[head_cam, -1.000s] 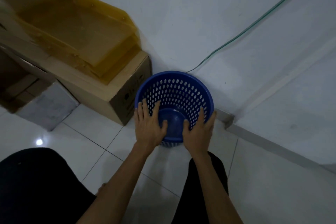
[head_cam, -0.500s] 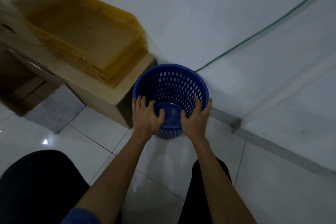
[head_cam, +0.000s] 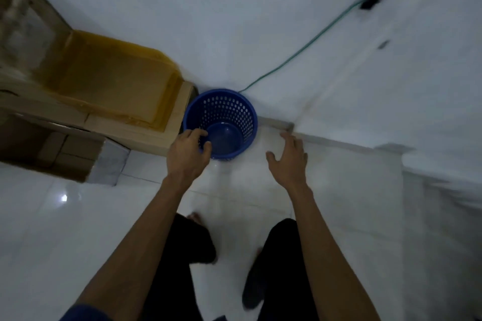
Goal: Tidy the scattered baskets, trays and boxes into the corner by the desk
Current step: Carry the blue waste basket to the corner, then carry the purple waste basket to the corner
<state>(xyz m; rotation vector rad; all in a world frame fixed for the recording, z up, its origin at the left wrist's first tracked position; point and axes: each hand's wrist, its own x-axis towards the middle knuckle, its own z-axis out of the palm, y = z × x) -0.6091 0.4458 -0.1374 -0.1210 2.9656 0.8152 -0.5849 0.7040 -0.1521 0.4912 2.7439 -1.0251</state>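
Observation:
A blue perforated basket (head_cam: 229, 114) stands upright on the white floor, in the corner where two walls meet. It is pushed against a cardboard box (head_cam: 146, 133) that carries stacked amber plastic trays (head_cam: 109, 86). My left hand (head_cam: 186, 154) is at the basket's near-left rim, with fingers and thumb curled round the edge. My right hand (head_cam: 288, 161) hovers to the right of the basket, fingers spread, touching nothing.
A green cable (head_cam: 300, 52) runs down the wall to the corner behind the basket. A grey block (head_cam: 109, 164) and an open brown box (head_cam: 41, 148) sit at the left. My legs and feet (head_cam: 193, 240) stand on the glossy tiles below.
My right hand has come off the basket and moved right. The view has risen and pulled back, and the basket sits tight in the corner. My left hand stays at the rim.

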